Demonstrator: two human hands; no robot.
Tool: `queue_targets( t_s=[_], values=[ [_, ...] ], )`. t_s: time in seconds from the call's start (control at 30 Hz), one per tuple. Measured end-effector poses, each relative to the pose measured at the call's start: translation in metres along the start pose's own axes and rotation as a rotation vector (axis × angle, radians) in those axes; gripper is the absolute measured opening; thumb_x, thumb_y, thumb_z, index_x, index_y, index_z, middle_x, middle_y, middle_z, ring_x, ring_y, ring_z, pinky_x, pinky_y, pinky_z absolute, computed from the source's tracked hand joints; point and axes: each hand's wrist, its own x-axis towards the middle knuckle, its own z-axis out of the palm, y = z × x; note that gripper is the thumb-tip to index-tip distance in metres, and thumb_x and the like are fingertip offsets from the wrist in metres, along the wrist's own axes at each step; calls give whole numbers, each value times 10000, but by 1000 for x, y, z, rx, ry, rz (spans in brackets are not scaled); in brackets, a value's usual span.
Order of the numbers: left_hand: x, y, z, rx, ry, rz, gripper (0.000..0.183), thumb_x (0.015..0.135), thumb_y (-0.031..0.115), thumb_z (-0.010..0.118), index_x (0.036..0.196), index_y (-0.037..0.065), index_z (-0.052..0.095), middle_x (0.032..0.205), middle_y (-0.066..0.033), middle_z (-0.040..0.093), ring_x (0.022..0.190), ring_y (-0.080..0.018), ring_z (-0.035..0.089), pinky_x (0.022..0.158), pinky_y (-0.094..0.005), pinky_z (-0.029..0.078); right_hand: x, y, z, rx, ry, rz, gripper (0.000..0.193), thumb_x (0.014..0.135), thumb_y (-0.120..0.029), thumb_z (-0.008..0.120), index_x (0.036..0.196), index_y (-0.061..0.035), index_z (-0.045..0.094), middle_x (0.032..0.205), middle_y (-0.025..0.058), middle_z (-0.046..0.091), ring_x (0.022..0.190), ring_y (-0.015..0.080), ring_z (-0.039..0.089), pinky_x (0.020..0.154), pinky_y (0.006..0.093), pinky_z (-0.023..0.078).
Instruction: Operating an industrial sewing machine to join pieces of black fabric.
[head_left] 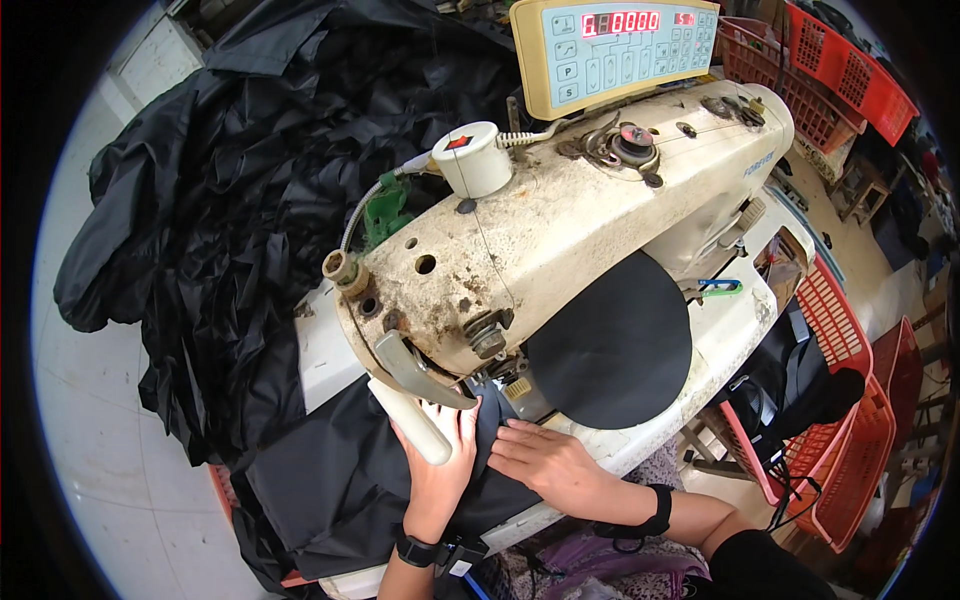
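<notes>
A worn, cream-coloured sewing machine point(560, 220) reaches diagonally across the view. My left hand point(445, 470) holds black fabric point(340, 470) just left of the needle area, its fingers partly hidden behind the machine's pale lever point(415, 425). Close to the presser foot, my right hand point(550, 465) has its fingers together and pinches the near edge of the same fabric. A smooth, rounded black piece point(615, 345) lies under the machine arm, to the right of the needle. The needle tip and the stitching are hidden.
A large heap of black fabric point(240, 150) fills the far left. The control panel point(620, 55) with a lit red display stands behind the machine. Red plastic baskets point(840, 320) sit to the right, one holding dark items. Small tools point(715, 288) rest on the machine bed.
</notes>
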Motion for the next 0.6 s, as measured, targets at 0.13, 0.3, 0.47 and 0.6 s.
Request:
queue_targets(
  t_s=[0.13,0.3,0.47,0.6],
  values=[
    [3,2,-1,12,32,20,327,925,164,682,1201,-10,667,1130,-240,654,1069,-413,593,962,-462,456,1,2,3,4,63,-39,301,741,-88,640,1026,8,647,1098,123,644,1168,264,611,1088,377,458],
    [4,4,-2,42,29,25,335,922,163,686,1208,-9,663,1120,-244,654,1062,-410,595,955,-463,458,0,3,2,18,41,-36,305,745,-79,636,1036,11,643,1110,131,639,1174,274,607,1093,381,454],
    [0,6,-10,27,-42,-14,392,903,177,710,1244,-6,643,1192,-239,637,1121,-412,578,985,-451,448,-2,2,1,24,64,-67,302,728,-86,662,1019,-5,648,1097,132,637,1182,294,600,1089,396,455],
    [-3,10,-49,-172,-308,57,578,812,205,776,1330,23,595,1400,-183,553,1337,-375,471,1150,-497,294,-8,5,-1,111,204,62,273,669,-111,751,910,-24,656,1014,106,632,1049,292,618,962,400,488]
  ],
)
